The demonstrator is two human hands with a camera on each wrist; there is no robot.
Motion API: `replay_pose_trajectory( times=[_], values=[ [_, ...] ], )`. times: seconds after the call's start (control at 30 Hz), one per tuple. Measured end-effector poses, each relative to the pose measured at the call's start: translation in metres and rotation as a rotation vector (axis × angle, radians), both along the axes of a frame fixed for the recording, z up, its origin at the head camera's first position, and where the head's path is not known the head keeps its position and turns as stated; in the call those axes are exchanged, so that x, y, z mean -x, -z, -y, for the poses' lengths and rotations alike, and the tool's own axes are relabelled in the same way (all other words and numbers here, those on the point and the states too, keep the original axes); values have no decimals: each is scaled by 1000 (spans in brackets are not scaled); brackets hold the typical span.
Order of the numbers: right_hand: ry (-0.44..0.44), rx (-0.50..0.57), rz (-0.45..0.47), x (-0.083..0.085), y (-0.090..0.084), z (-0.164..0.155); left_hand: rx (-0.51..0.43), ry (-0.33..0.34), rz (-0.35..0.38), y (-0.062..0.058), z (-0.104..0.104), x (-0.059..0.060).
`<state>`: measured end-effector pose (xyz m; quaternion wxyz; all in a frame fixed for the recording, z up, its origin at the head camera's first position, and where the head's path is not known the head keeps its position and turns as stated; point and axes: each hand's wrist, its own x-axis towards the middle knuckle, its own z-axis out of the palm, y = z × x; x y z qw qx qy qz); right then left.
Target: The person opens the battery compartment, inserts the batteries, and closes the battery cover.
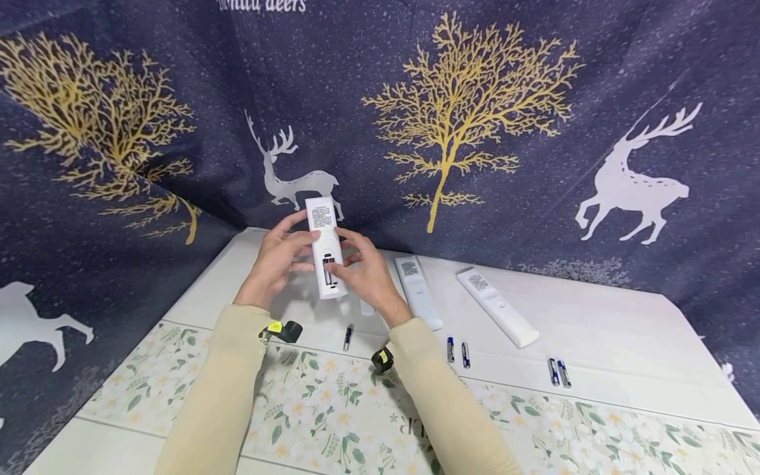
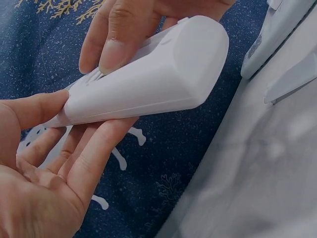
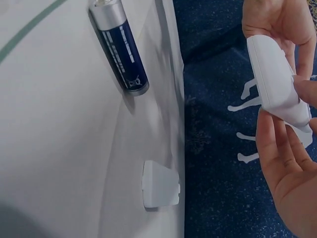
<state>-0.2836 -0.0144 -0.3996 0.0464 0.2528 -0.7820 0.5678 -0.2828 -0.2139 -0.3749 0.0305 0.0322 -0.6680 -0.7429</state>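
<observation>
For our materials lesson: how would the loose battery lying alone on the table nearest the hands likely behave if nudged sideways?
The battery is a smooth cylinder lying on its side, so it would probably roll readily. The table looks flat and glossy, so little would slow it. It looks rigid, likely heavy for its size.

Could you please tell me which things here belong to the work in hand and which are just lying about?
In hand:
held remote, battery bay open
left hand and right hand gripping it
loose battery
battery cover

Lying about:
two remotes
battery pairs
</observation>
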Motion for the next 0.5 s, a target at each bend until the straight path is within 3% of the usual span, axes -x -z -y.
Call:
replay_pose_trajectory(
  times=[0.5],
  values=[
    [-46, 33, -27, 4, 1, -4, 8, 26, -12, -2, -2, 0]
  ],
)
